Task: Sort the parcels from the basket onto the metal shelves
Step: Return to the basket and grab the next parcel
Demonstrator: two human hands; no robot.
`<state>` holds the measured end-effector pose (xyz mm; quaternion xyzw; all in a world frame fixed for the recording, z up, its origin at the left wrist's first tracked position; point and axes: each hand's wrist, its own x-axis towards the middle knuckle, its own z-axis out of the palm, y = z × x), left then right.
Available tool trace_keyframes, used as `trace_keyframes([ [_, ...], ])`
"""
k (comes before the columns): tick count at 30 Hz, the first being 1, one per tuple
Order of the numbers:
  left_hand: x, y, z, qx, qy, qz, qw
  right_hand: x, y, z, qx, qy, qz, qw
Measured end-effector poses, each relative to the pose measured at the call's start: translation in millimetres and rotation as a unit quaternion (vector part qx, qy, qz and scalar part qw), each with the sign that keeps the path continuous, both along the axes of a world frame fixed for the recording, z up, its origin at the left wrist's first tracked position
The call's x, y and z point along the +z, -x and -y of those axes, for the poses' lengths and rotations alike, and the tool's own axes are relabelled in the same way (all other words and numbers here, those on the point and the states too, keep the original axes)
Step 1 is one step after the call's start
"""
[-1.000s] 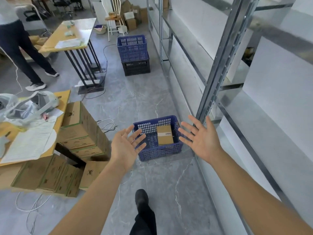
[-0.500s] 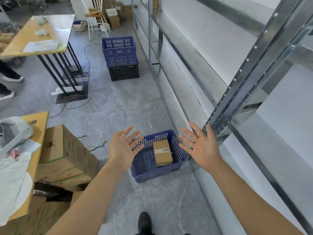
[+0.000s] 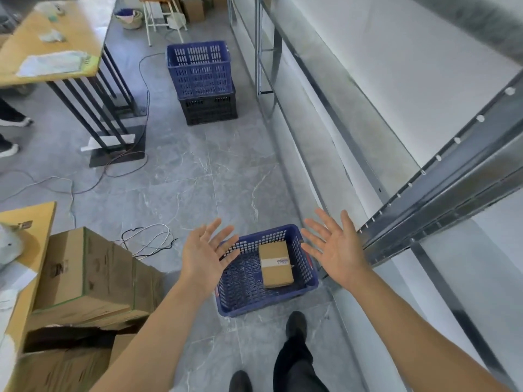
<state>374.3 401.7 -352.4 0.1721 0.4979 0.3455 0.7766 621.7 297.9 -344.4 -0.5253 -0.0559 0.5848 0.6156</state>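
Observation:
A blue plastic basket [image 3: 307,290] sits on the grey floor just ahead of my feet. One brown cardboard parcel [image 3: 276,264] with a taped label lies flat inside it, toward its right side. My left hand [image 3: 205,254] hovers over the basket's left rim, palm up, fingers spread, holding nothing. My right hand [image 3: 335,248] hangs above the basket's right rim, also spread and empty. The metal shelves [image 3: 441,182] run along the right side, with a perforated upright close to my right hand.
Stacked brown cartons [image 3: 85,273] stand at the left beside a wooden table [image 3: 31,230]. A blue crate on a black crate [image 3: 202,80] stands farther down the aisle. Loose cables [image 3: 147,239] lie on the floor, and another desk [image 3: 56,41] stands at the far left.
I have walked closer to the basket, which now lies nearer and lower in view. Both hands stay spread and empty above it.

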Motion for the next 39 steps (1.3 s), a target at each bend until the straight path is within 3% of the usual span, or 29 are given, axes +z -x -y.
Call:
trace_keyframes([
  [7,-68.0,-54.5,-35.7,0.037,0.059,-0.048,0.996,-72.9,-60.0,-75.5,0.047,0.077,0.0,0.996],
  [12,-148.3,-77.9,-59.0,0.006,0.097,-0.095,0.991,-151.8,-78.5,-114.2,0.065,0.13,-0.007,0.989],
  [19,-300.0,-101.4,-105.4,-0.056,0.111,-0.124,0.984,-309.5,-76.0,-140.2,0.132,0.205,0.048,0.969],
  [25,-451.1,-122.8,-92.2,-0.118,0.13,-0.154,0.972,-457.8,-68.0,-135.4,0.161,0.27,0.096,0.944],
  [30,-542.5,-125.3,-80.9,-0.148,0.15,-0.187,0.959,-555.8,-86.5,-128.4,0.161,0.324,0.11,0.926],
  [39,-642.4,-153.2,-100.0,-0.175,0.184,-0.218,0.942,-646.0,-99.2,-142.7,0.184,0.381,0.136,0.896],
])
